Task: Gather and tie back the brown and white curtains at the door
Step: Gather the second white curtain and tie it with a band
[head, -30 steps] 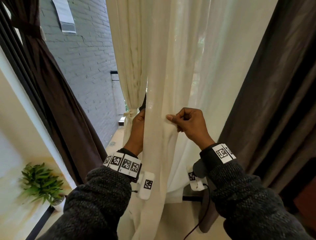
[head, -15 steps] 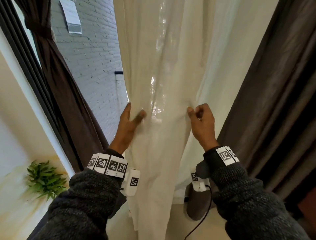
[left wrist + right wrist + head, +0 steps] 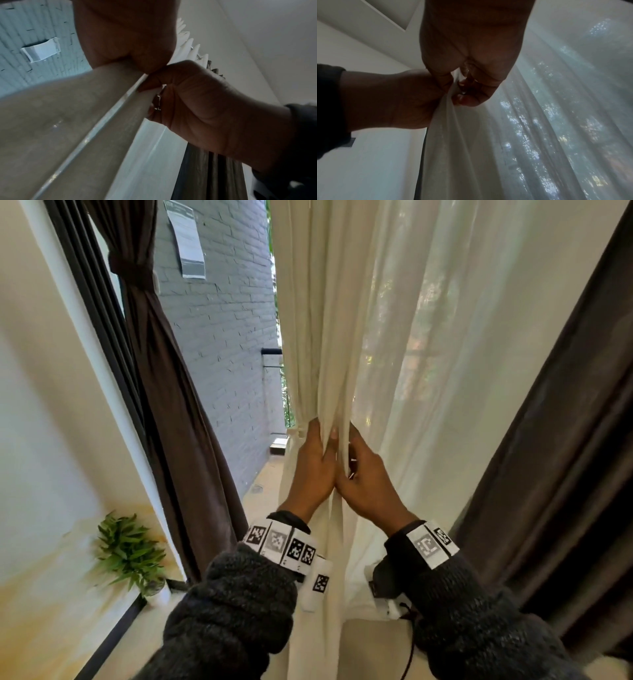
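The white sheer curtain (image 3: 394, 337) hangs in the middle of the head view. My left hand (image 3: 317, 450) and right hand (image 3: 363, 470) meet side by side on it, each gripping gathered folds at waist height. From the left wrist, the left hand (image 3: 126, 40) pinches a fold of the white curtain (image 3: 77, 128), and the right hand (image 3: 205, 108) has a small metal piece (image 3: 157, 102) at its fingers. A loose brown curtain (image 3: 565, 474) hangs to the right. Another brown curtain (image 3: 161, 405) on the left is tied back.
A black door frame (image 3: 99, 320) and cream wall stand left, with a potted plant (image 3: 130, 553) on the floor. A grey brick wall (image 3: 219, 337) with a paper sheet (image 3: 188, 237) lies outside. A dark cable (image 3: 411, 655) hangs below my right wrist.
My hands were apart on the white curtain and have come together, bunching the fabric between them into a narrow bundle. The view has shifted slightly right.
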`<act>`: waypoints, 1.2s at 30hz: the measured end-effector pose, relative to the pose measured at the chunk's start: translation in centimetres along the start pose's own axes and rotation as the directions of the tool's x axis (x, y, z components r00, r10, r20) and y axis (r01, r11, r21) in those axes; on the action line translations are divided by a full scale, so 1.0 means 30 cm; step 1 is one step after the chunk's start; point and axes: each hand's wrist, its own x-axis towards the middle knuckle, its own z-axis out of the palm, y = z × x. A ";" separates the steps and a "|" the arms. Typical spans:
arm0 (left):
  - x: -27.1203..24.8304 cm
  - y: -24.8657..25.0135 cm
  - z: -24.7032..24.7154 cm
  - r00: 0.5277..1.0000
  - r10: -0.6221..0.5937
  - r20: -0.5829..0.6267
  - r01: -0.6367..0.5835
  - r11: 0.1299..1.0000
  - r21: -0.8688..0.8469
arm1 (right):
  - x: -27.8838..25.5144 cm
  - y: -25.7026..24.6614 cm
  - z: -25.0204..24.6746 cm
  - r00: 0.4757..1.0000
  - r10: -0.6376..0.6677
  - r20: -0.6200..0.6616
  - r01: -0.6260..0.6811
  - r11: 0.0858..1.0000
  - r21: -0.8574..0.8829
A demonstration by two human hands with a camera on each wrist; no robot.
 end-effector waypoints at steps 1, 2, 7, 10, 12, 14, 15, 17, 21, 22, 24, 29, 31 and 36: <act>0.000 0.004 0.003 1.000 -0.020 0.024 0.021 0.999 -0.036 | -0.003 0.012 0.001 1.000 0.002 0.019 -0.002 1.000 -0.016; 0.001 0.005 0.003 0.997 -0.059 0.048 0.063 0.995 -0.072 | -0.009 0.019 -0.003 0.998 0.012 0.063 -0.009 0.999 -0.048; 0.024 -0.019 0.022 0.992 -0.126 0.014 0.126 0.979 -0.160 | -0.044 0.048 -0.009 0.938 0.165 0.305 -0.103 0.973 -0.207; 0.051 -0.016 -0.019 0.975 -0.197 -0.105 0.168 0.957 -0.236 | -0.050 0.046 -0.033 0.973 0.128 0.193 -0.115 0.990 -0.077; 0.056 -0.028 -0.063 0.967 -0.254 -0.013 0.240 0.929 -0.281 | -0.035 0.061 -0.060 0.987 0.127 -0.094 -0.123 0.991 0.050; 0.042 -0.028 -0.095 0.943 -0.314 0.113 0.334 0.888 -0.316 | -0.007 0.086 -0.089 0.936 0.275 -0.220 -0.239 0.955 0.176; 0.032 -0.026 -0.105 0.929 -0.328 0.172 0.368 0.869 -0.330 | 0.013 0.093 -0.100 0.910 0.374 -0.177 -0.321 0.908 0.269; 0.017 -0.015 -0.120 0.895 -0.349 0.279 0.435 0.819 -0.374 | 0.043 0.110 -0.112 0.890 0.457 0.002 -0.398 0.773 0.495; 0.012 -0.003 -0.142 0.885 -0.337 0.320 0.450 0.794 -0.409 | 0.070 0.087 -0.083 0.934 0.331 0.136 -0.338 0.690 0.640; 0.014 -0.006 -0.142 0.905 -0.334 0.264 0.414 0.837 -0.359 | 0.069 0.076 -0.074 0.939 0.330 0.100 -0.316 0.705 0.635; 0.016 -0.014 -0.137 0.951 -0.283 0.125 0.305 0.926 -0.224 | 0.069 0.061 -0.071 0.936 0.352 -0.018 -0.267 0.740 0.617; 0.005 -0.035 -0.079 0.995 -0.083 -0.050 0.083 0.997 0.000 | 0.027 0.063 -0.074 0.903 0.245 -0.353 -0.139 0.944 0.299; -0.005 -0.040 -0.034 0.998 -0.046 -0.048 0.048 0.998 0.046 | -0.009 0.058 -0.049 0.891 0.109 -0.442 -0.089 0.994 0.066; -0.026 -0.030 0.087 0.997 -0.019 0.069 0.025 0.996 -0.084 | -0.081 0.075 0.036 0.989 0.050 -0.142 -0.098 0.930 -0.355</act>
